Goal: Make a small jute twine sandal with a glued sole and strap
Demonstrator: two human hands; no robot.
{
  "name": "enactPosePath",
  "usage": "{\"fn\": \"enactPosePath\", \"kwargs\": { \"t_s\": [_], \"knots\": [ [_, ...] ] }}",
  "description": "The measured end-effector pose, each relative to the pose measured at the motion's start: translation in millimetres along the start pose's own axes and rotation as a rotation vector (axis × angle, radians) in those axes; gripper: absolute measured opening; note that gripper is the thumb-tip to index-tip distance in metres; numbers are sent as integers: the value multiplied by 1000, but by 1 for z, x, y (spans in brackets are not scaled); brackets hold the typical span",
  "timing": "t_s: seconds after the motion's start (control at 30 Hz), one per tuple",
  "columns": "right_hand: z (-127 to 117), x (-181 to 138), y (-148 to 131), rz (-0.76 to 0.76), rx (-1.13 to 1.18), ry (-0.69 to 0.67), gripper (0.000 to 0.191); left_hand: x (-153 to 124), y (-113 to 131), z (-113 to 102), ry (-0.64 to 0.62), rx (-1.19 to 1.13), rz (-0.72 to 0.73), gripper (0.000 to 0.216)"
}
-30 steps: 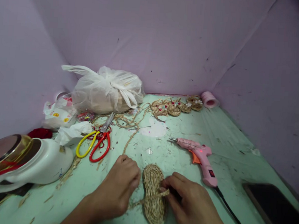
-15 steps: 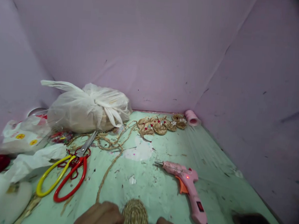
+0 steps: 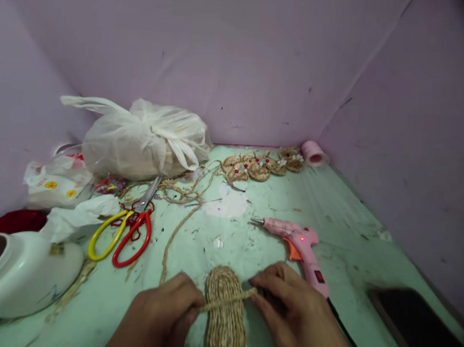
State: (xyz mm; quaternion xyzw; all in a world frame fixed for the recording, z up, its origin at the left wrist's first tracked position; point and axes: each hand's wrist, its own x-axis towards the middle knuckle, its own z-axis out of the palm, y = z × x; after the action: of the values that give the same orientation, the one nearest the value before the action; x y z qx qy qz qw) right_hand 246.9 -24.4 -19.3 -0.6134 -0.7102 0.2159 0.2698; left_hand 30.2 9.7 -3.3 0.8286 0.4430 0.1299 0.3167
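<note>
With my left hand (image 3: 163, 308) left of the sole (image 3: 226, 330) and my right hand (image 3: 290, 308) right of it, I pinch the cord (image 3: 229, 299) across it, and either grip slackening could let the cord skew

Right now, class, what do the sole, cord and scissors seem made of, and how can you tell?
Sole: probably dry plant fibre, matt and ridged, judging by its straw-coloured rows.
Cord: apparently similar fibre, rough; its twist shows.
Scissors: blades look metal, by their grey sheen; smooth, brightly coloured handles, perhaps plastic or coated.
</note>
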Motion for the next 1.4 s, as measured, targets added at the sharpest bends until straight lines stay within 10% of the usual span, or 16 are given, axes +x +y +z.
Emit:
{"fn": "enactPosePath", "kwargs": {
  "t_s": [0.37, 1.4],
  "knots": [
    [5, 6, -7, 102, 196, 122, 11, 20, 7, 5, 218, -252, -151, 15],
    [17, 0, -16, 187, 185, 43, 11, 21, 17, 8, 43, 72, -410, 13]
  ]
}}
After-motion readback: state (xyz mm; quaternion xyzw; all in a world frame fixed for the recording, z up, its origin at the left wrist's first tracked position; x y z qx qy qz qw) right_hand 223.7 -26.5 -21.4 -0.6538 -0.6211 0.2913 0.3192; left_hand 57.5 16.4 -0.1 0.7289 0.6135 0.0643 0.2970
